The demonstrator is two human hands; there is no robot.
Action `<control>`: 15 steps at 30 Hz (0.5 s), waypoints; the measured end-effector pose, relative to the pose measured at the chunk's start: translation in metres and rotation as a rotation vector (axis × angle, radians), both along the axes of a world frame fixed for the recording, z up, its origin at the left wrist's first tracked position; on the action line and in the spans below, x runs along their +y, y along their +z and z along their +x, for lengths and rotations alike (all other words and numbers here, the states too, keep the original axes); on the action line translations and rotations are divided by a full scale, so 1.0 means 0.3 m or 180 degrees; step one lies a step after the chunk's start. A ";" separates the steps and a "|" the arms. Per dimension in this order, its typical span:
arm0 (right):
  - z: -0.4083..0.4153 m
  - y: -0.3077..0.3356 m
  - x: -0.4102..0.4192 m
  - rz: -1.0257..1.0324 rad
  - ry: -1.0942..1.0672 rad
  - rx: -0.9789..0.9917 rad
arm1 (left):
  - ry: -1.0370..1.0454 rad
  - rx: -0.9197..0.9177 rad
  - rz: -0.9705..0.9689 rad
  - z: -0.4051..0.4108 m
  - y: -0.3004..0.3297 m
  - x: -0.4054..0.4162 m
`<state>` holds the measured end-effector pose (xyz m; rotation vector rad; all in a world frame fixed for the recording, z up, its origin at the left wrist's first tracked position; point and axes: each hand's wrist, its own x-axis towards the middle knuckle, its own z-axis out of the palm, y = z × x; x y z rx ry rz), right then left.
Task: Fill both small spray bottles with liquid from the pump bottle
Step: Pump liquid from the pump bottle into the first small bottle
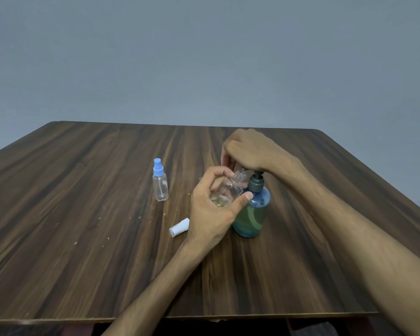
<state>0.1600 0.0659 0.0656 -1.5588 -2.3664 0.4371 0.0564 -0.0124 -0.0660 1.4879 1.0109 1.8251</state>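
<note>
1. Gripping a small clear plastic spray bottle with its top removed (226, 190), left hand (210, 209) curls fingers and thumb round its body, tilted, threaded neck aimed up and right toward the pump spout.
2. Pressing down on the dark grey pump head (256, 181) of a round blue translucent pump bottle (252, 214), right hand (247, 151) covers the pump top with curled fingers; bottle upright on the dark wood-grain surface (83, 214), centre right.
3. Standing upright further left, well apart: second small clear spray bottle with light blue sprayer (160, 181).
4. Lying on its side near the left wrist: white spray cap (179, 227).
</note>
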 end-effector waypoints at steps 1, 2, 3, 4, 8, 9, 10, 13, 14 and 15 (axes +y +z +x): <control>-0.003 -0.002 -0.001 -0.0010 0.0011 -0.0036 | 0.0008 0.0001 -0.0009 -0.001 0.001 0.003; -0.007 -0.011 -0.005 -0.0042 0.0029 -0.0094 | 0.0004 0.0015 -0.0024 -0.002 0.000 0.004; -0.010 -0.020 -0.009 -0.0053 0.0031 -0.0158 | 0.0019 0.0032 -0.0016 -0.003 -0.001 0.006; -0.012 -0.021 -0.011 -0.0029 0.0022 -0.0198 | 0.0045 0.0040 0.0004 -0.003 -0.002 0.008; 0.001 -0.001 -0.004 0.0093 -0.0014 0.0004 | -0.0024 0.0000 -0.0007 -0.001 -0.002 0.002; 0.000 -0.004 -0.004 0.0080 -0.0015 0.0001 | -0.0018 0.0005 -0.0012 -0.002 -0.001 0.002; -0.003 -0.010 -0.007 0.0043 -0.0003 -0.0037 | -0.0018 0.0020 -0.0022 -0.003 0.000 0.003; -0.005 -0.016 -0.009 0.0006 0.0023 -0.0097 | 0.0017 0.0056 -0.0025 -0.003 -0.002 0.004; -0.001 -0.009 -0.010 0.0013 0.0020 -0.0042 | 0.0003 0.0038 -0.0049 -0.004 -0.003 0.004; 0.003 -0.005 -0.008 0.0022 0.0007 0.0021 | -0.0015 0.0025 -0.0067 -0.004 -0.003 0.004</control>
